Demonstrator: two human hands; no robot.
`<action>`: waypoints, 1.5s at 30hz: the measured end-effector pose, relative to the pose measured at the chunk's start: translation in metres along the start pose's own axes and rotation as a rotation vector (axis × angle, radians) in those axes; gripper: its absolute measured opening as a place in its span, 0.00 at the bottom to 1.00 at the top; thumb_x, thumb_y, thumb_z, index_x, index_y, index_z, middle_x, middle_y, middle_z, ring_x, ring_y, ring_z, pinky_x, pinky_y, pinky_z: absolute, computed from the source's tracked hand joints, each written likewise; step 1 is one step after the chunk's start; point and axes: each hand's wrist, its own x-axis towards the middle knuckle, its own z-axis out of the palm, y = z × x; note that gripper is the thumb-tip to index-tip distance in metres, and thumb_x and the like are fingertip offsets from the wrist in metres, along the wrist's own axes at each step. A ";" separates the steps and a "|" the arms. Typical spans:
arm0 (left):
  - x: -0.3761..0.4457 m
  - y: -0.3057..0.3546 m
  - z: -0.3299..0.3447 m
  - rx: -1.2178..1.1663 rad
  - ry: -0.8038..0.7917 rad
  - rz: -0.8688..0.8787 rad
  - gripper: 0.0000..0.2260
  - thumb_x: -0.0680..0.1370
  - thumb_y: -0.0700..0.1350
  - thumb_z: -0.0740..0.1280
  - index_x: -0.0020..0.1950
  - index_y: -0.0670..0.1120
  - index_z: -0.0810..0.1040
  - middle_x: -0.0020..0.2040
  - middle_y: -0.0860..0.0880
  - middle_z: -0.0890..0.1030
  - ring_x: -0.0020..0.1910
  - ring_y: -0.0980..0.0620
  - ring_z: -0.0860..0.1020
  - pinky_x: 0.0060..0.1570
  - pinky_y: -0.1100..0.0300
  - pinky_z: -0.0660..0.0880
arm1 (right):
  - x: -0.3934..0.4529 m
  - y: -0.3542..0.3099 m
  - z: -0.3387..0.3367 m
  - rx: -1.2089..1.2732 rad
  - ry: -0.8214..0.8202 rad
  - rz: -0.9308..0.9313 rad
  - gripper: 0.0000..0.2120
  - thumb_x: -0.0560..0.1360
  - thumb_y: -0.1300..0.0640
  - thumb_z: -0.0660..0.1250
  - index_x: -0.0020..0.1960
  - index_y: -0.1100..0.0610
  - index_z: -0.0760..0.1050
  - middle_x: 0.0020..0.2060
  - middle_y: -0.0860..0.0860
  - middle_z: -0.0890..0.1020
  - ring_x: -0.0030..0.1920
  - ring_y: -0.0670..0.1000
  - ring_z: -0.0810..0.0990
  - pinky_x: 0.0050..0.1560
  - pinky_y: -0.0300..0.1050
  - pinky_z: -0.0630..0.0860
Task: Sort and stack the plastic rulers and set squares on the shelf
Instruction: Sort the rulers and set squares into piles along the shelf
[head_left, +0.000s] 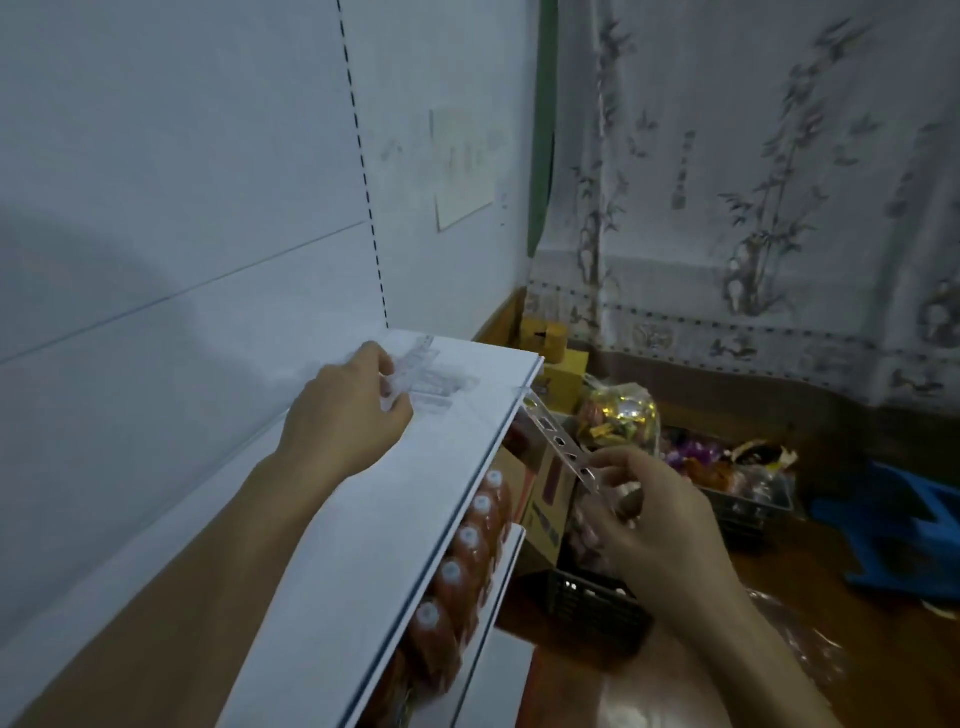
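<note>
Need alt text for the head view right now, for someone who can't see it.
A person's left hand grips clear plastic rulers lying on a white shelf, while the right hand pinches a clear stencil ruler that slants up to the shelf's front edge. Red bottles line the shelf below.

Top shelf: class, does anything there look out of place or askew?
Yes. One clear ruler slants off the shelf's front edge, pinched by the right hand, apart from the clear pile under the left hand.
</note>
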 end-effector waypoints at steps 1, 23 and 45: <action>0.010 -0.004 0.005 0.015 -0.021 -0.004 0.13 0.76 0.52 0.68 0.58 0.50 0.73 0.53 0.53 0.82 0.48 0.46 0.80 0.49 0.51 0.78 | 0.009 0.002 0.004 0.010 -0.008 0.020 0.14 0.74 0.45 0.71 0.59 0.42 0.75 0.49 0.37 0.78 0.46 0.41 0.79 0.41 0.40 0.80; 0.072 -0.072 0.039 -0.209 0.123 -0.337 0.11 0.77 0.43 0.69 0.59 0.53 0.78 0.57 0.57 0.81 0.55 0.60 0.80 0.54 0.59 0.80 | 0.235 -0.033 0.139 0.060 -0.372 -0.328 0.14 0.76 0.48 0.72 0.60 0.41 0.75 0.59 0.41 0.76 0.54 0.43 0.76 0.59 0.44 0.79; -0.132 -0.033 0.003 0.295 0.337 -0.874 0.21 0.79 0.50 0.66 0.72 0.51 0.70 0.69 0.54 0.73 0.67 0.54 0.72 0.66 0.60 0.66 | 0.150 -0.095 0.167 0.137 -0.893 -1.008 0.21 0.79 0.44 0.66 0.71 0.42 0.70 0.66 0.36 0.70 0.70 0.39 0.63 0.69 0.34 0.58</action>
